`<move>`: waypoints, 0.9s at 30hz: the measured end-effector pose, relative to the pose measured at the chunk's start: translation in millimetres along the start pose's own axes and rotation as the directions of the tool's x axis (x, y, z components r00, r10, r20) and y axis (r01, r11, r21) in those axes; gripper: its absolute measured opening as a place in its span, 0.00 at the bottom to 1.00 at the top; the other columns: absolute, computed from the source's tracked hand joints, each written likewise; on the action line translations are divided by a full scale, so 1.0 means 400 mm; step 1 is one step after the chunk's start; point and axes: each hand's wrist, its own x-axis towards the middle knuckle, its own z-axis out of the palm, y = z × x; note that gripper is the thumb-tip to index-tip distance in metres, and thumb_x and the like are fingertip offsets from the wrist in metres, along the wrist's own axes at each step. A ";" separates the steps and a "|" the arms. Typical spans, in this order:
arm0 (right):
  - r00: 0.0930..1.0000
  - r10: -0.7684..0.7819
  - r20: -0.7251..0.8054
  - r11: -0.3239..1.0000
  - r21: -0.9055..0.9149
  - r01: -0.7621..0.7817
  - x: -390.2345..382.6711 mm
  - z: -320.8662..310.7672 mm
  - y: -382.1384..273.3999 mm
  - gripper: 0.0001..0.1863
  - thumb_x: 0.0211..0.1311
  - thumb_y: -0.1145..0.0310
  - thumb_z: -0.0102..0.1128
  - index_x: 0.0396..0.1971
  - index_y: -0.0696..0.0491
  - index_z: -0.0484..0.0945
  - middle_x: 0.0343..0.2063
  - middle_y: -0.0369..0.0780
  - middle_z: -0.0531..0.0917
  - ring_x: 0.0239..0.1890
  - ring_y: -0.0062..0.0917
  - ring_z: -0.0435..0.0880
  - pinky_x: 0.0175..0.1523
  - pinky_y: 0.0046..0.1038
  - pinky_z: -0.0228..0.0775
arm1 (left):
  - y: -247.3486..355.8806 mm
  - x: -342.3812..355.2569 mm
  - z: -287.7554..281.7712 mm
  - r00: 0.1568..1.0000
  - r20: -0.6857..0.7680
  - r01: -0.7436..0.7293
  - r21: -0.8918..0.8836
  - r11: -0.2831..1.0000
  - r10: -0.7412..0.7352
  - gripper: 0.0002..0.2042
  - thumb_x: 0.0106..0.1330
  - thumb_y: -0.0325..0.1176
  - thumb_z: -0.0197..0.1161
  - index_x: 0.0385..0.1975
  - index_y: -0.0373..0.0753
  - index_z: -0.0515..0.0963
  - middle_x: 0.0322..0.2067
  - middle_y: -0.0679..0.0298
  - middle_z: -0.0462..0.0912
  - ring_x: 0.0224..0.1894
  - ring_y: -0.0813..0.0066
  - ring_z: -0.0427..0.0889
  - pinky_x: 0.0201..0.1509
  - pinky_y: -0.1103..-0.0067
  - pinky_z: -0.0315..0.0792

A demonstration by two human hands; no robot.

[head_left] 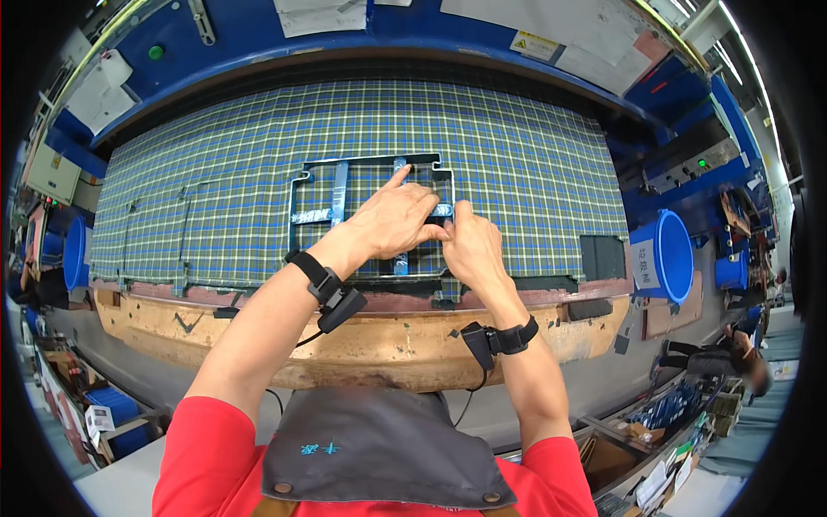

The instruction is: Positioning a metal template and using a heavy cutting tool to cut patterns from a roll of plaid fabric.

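A metal-edged cutting die (340, 191) with blue crossbars lies on plaid cloth (233, 164) in green, blue and yellow. My left hand (394, 214) rests over the right half of the die, its index finger stretched toward the far edge and its thumb held apart. At the die's right edge, my right hand (474, 246) has its fingers bent around the frame, close to the left thumb. The fingertips of my right hand are partly hidden. Dark strapped devices sit on both wrists.
The cloth covers a wide bed with a worn wooden front edge (198, 327). Behind it stands a blue machine body (413, 34). A blue bin (668, 258) is at the right, with another person (724, 358) beyond. Cut-out gaps show along the cloth's near edge.
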 end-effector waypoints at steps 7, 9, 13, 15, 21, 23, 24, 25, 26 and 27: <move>1.000 0.022 -0.009 1.000 0.004 -0.022 -0.017 0.032 0.013 0.11 0.69 0.68 0.58 0.40 0.62 0.72 0.25 0.56 0.85 0.30 0.55 0.86 0.38 0.56 0.74 | 0.020 -0.032 0.001 0.987 0.139 0.089 -0.038 0.995 -0.083 0.33 0.75 0.55 0.56 0.64 0.29 0.71 0.67 0.45 0.73 0.74 0.48 0.66 0.82 0.50 0.50; 0.999 0.028 -0.026 1.000 0.002 -0.028 -0.020 0.036 0.021 0.11 0.70 0.68 0.58 0.41 0.61 0.73 0.24 0.57 0.85 0.30 0.57 0.86 0.38 0.56 0.74 | 0.032 -0.049 0.007 0.998 0.046 0.048 -0.051 0.998 -0.045 0.31 0.76 0.49 0.60 0.67 0.29 0.68 0.69 0.45 0.70 0.78 0.46 0.60 0.82 0.50 0.51; 0.998 0.058 -0.032 0.998 -0.031 -0.058 -0.025 0.006 0.007 0.12 0.70 0.67 0.61 0.44 0.60 0.75 0.27 0.53 0.86 0.31 0.52 0.86 0.37 0.50 0.76 | 0.046 -0.111 -0.011 0.986 -0.065 0.149 -0.062 0.987 -0.153 0.26 0.76 0.39 0.60 0.67 0.28 0.68 0.70 0.40 0.68 0.77 0.42 0.60 0.81 0.52 0.53; 0.974 -0.082 -0.212 0.994 -0.084 0.066 -0.032 -0.001 -0.029 0.12 0.70 0.68 0.62 0.45 0.59 0.76 0.30 0.50 0.85 0.33 0.48 0.86 0.38 0.47 0.76 | 0.037 -0.147 -0.034 0.908 -0.182 0.396 0.082 0.915 -0.376 0.25 0.76 0.35 0.60 0.67 0.27 0.68 0.69 0.37 0.68 0.74 0.36 0.63 0.80 0.52 0.56; 0.987 -0.161 -0.020 0.971 -0.184 0.155 -0.042 0.065 -0.145 0.29 0.67 0.62 0.66 0.57 0.69 0.71 0.28 0.51 0.87 0.33 0.42 0.89 0.36 0.39 0.83 | -0.013 -0.187 -0.045 0.784 -0.203 0.609 0.063 0.791 -0.587 0.29 0.76 0.39 0.60 0.66 0.20 0.66 0.65 0.29 0.70 0.70 0.34 0.69 0.75 0.52 0.63; 0.995 -0.064 0.072 0.984 -0.164 0.075 -0.039 0.056 -0.169 0.33 0.67 0.61 0.65 0.61 0.72 0.67 0.26 0.51 0.87 0.31 0.44 0.90 0.35 0.40 0.83 | -0.013 -0.189 -0.034 0.782 -0.210 0.608 0.053 0.792 -0.586 0.29 0.76 0.39 0.61 0.66 0.20 0.66 0.65 0.29 0.70 0.69 0.33 0.69 0.75 0.52 0.64; 0.985 0.039 0.166 0.988 -0.154 -0.013 -0.036 0.051 -0.180 0.37 0.68 0.61 0.64 0.65 0.75 0.63 0.24 0.51 0.86 0.30 0.45 0.90 0.35 0.40 0.83 | -0.011 -0.190 -0.031 0.783 -0.213 0.604 0.041 0.796 -0.584 0.30 0.76 0.40 0.61 0.66 0.19 0.66 0.64 0.29 0.71 0.69 0.33 0.69 0.75 0.52 0.64; 0.983 0.040 0.177 0.992 -0.123 -0.019 -0.031 0.059 -0.174 0.42 0.68 0.63 0.61 0.69 0.78 0.55 0.23 0.53 0.86 0.27 0.48 0.89 0.35 0.44 0.83 | -0.013 -0.192 -0.030 0.778 -0.215 0.611 0.039 0.791 -0.591 0.30 0.76 0.40 0.61 0.66 0.19 0.66 0.64 0.29 0.71 0.69 0.33 0.69 0.75 0.52 0.64; 0.983 0.038 0.178 0.992 -0.126 -0.015 -0.025 0.065 -0.167 0.42 0.68 0.63 0.61 0.69 0.78 0.55 0.23 0.53 0.86 0.27 0.48 0.89 0.35 0.44 0.83 | -0.016 -0.190 -0.033 0.779 -0.216 0.607 0.030 0.794 -0.588 0.30 0.76 0.40 0.61 0.66 0.19 0.65 0.64 0.29 0.71 0.69 0.34 0.70 0.74 0.53 0.65; 0.983 0.040 0.178 0.994 -0.105 -0.021 -0.020 0.070 -0.162 0.42 0.67 0.65 0.60 0.69 0.78 0.55 0.23 0.54 0.86 0.27 0.49 0.89 0.35 0.45 0.83 | -0.020 -0.187 -0.037 0.781 -0.217 0.604 0.021 0.797 -0.586 0.31 0.76 0.41 0.61 0.66 0.19 0.65 0.64 0.30 0.72 0.69 0.35 0.70 0.74 0.54 0.66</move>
